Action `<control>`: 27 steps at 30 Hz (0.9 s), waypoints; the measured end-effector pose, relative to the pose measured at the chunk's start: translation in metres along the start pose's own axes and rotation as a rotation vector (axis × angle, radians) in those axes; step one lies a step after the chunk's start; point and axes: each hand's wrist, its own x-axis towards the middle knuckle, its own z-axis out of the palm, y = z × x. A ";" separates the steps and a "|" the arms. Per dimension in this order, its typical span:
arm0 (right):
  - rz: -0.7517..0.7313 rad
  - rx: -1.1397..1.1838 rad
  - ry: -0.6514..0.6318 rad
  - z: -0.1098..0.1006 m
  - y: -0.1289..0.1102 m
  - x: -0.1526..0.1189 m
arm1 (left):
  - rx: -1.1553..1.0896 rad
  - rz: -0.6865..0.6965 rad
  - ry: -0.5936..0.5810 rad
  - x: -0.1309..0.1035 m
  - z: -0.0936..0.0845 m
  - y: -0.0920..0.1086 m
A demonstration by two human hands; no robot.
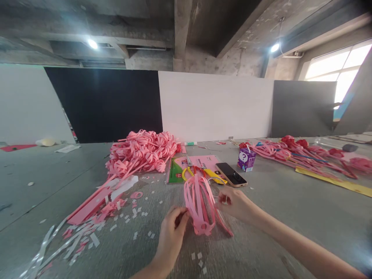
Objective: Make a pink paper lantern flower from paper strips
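In front of me is a cage-like bundle of pink paper strips (203, 223), its strips bowed apart and joined at the near end. My left hand (171, 232) pinches its left side between thumb and finger. On the other side, my right hand (235, 201) is closed with its fingertips by the strips; what they hold is too small to make out. A loose pink strip (223, 224) trails below that hand. Just behind the bundle lie yellow-and-red-handled scissors (186, 173) and a yellow cutter (215, 176), partly on a pink and green printed packet (175, 172).
A black phone (231, 173) and a purple drink carton (246, 159) stand beyond my right hand. Pink paper flowers (142, 151) are heaped at back left. Paper scraps (135, 211) litter the table. More pink stems (305, 157) and a yellow strip (334, 181) lie at right.
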 end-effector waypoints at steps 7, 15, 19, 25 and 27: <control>0.155 -0.191 -0.224 0.005 0.005 -0.013 | 0.126 0.057 0.119 -0.009 0.000 0.005; 0.159 -0.170 -0.246 0.012 0.002 -0.013 | 0.298 0.327 0.172 -0.016 -0.001 0.007; 0.166 -0.128 -0.250 0.016 0.006 -0.012 | 0.301 0.387 0.173 -0.017 -0.001 0.007; 0.182 0.089 -0.333 0.008 0.016 -0.002 | 0.324 0.516 0.177 -0.021 -0.002 0.009; 0.179 0.160 -0.375 0.003 0.015 0.001 | 0.333 0.581 0.157 -0.024 -0.002 0.011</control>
